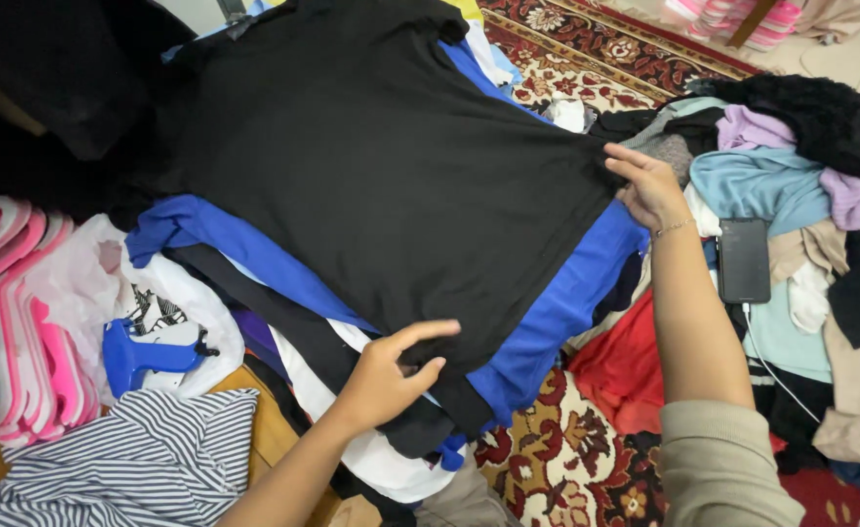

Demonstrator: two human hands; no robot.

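A black garment (371, 166) lies spread flat on top of a stack of folded clothes (283, 293) that rests on a patterned red rug (557, 459). The left hand (391, 376) pinches the garment's near hem, thumb on top and fingers tucked under the cloth — a clenched grasp on the fabric. The right hand (649, 185) is at the garment's right corner, fingers extended along the edge; it touches the cloth, but whether it actually grips it is hard to tell from this angle.

Directly under the black garment a bright blue piece (557, 312) shows along the stack's right and left edges, with white and dark layers below it. Just beside the right forearm, a dark phone (744, 259) with a white cable sits on a loose pile of unfolded clothes (791, 195) at the rug's right edge. At the left edge stand pink hangers (10, 312), a blue hanger (142, 353) on white plastic, and — nearest the camera — a striped cloth (127, 468).
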